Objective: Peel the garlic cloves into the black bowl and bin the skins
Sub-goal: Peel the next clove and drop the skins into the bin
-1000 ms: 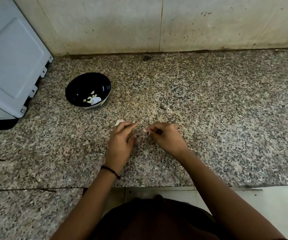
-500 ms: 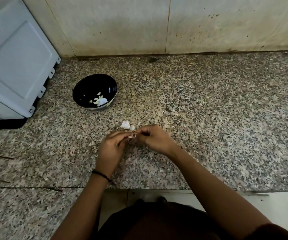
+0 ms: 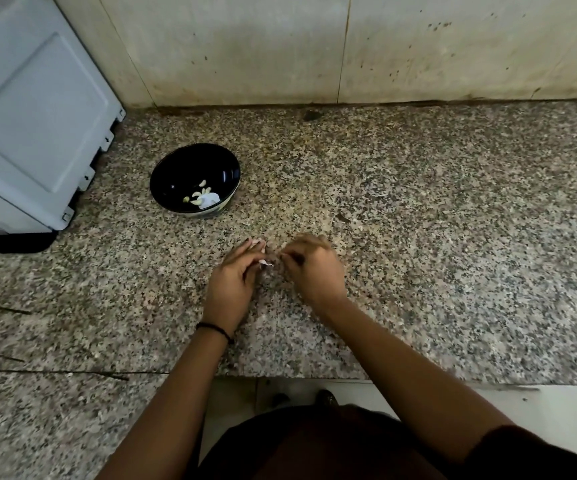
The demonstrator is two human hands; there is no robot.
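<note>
My left hand (image 3: 233, 282) and my right hand (image 3: 315, 268) are close together over the granite counter (image 3: 418, 237). Between the fingertips of both shows a small garlic clove (image 3: 265, 263) with pale skin; my left fingers pinch it, and my right fingertips are curled at its other end. Behind my left fingertips lies a bit of white garlic skin (image 3: 256, 242), mostly hidden. The black bowl (image 3: 195, 178) stands up and left of my hands and holds several peeled cloves (image 3: 198, 197) and a white scrap.
A large grey plastic appliance (image 3: 30, 116) stands at the far left on the counter. A stained wall (image 3: 349, 46) runs along the back. The counter's front edge (image 3: 315, 377) lies near my body, with white floor below.
The white skin pieces seen beyond my fingers half a second ago are now mostly covered by my left hand. My hands have drawn slightly apart, still working the clove.
</note>
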